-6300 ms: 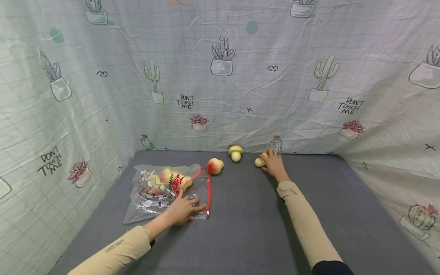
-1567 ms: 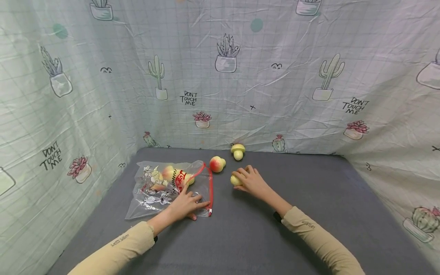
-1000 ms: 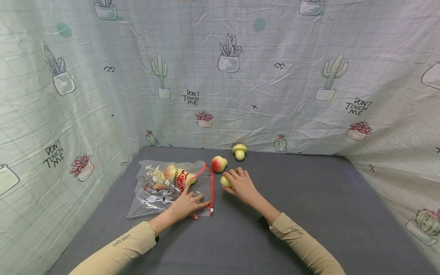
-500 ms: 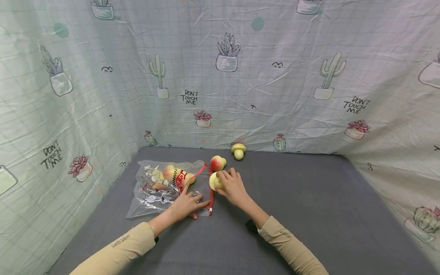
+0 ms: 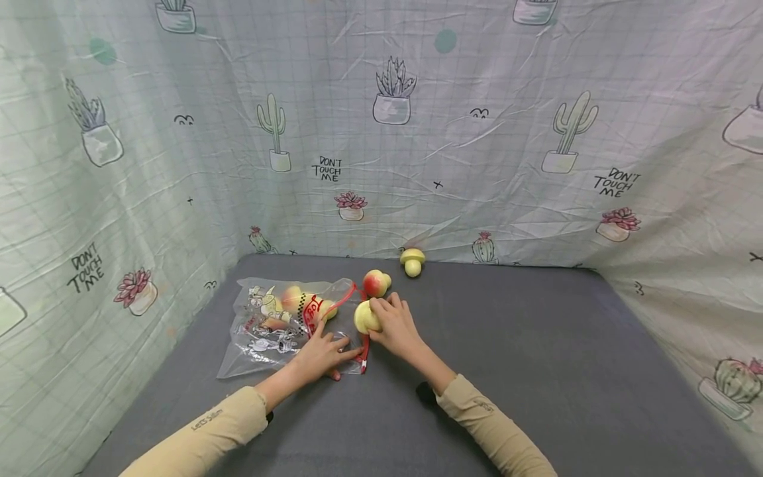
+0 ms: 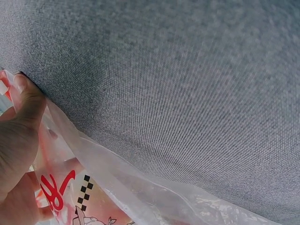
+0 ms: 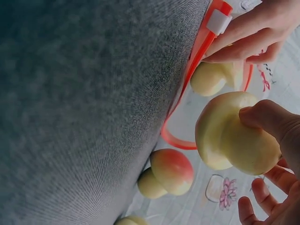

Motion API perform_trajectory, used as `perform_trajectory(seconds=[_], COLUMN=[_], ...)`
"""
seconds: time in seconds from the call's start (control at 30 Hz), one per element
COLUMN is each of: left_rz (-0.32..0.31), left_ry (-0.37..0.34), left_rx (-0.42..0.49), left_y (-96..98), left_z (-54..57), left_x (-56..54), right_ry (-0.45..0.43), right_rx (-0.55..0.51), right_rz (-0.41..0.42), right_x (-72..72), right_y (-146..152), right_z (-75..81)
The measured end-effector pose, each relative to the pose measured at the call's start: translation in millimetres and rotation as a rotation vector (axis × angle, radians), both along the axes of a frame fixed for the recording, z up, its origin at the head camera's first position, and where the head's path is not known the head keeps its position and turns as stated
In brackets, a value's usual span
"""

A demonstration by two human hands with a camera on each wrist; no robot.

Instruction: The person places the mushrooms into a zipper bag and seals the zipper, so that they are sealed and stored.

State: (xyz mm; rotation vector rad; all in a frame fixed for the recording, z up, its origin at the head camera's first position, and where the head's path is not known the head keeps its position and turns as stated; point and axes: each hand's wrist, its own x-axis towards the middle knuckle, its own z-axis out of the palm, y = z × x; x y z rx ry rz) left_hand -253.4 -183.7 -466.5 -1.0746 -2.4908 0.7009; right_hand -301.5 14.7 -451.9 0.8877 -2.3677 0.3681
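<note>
My right hand [image 5: 398, 326] holds a yellow toy mushroom [image 7: 234, 133], thumb across its stem and cap toward the bag. The mushroom is at the red-edged mouth of a clear zip bag [image 5: 238, 358], lying flat at the left. My left hand [image 5: 322, 358] grips the bag's near side by the mouth. In the left wrist view its thumb [image 6: 32, 101] lies along the bag's edge, the other fingers partly behind plastic. Through the printed film show several yellow and reddish mushrooms [image 5: 292, 299]. The right wrist view shows the mouth gaping, with a yellow mushroom [image 7: 206, 79] inside.
A red-capped mushroom [image 5: 375, 283] lies just beyond the bag's mouth. Farther back, a yellow mushroom [image 5: 412, 262] stands close to the patterned curtain [image 5: 507, 218]. The grey table [image 5: 536, 344] extends to the right. A white slider [image 7: 219, 22] sits on the red zip.
My right hand has carried the yellow mushroom from the table's far right leftward to the bag's mouth, turning its cap toward the opening. My left hand has stayed on the bag.
</note>
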Motion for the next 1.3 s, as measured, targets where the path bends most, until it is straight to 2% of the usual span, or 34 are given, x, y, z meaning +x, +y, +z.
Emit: perform_trajectory(seconds=[0.27, 0.67, 0.93, 1.3], left_rz=[-0.044, -0.033, -0.047, -0.075], left_ry=[0.032, 0.022, 0.048, 0.084], left_rx=[0.045, 0.047, 0.038, 0.057], left_y=[-2.6, -1.7, -0.9, -1.4], left_z=[-5.1, -3.4, -1.3, -2.8], left_x=[-2.0, -0.6, 3.3, 1.6], right_ry=[-0.012, -0.045, -0.05, -0.117], right_rx=[0.03, 0.15, 0.24, 0.293], right_rz=[0.038, 0.052, 0.072, 0.145], right_x=[-5.5, -13.4, -8.2, 3.9], right_y=[-7, -18, -15, 0], right_z=[-1.3, -1.1, -2.3, 9.4])
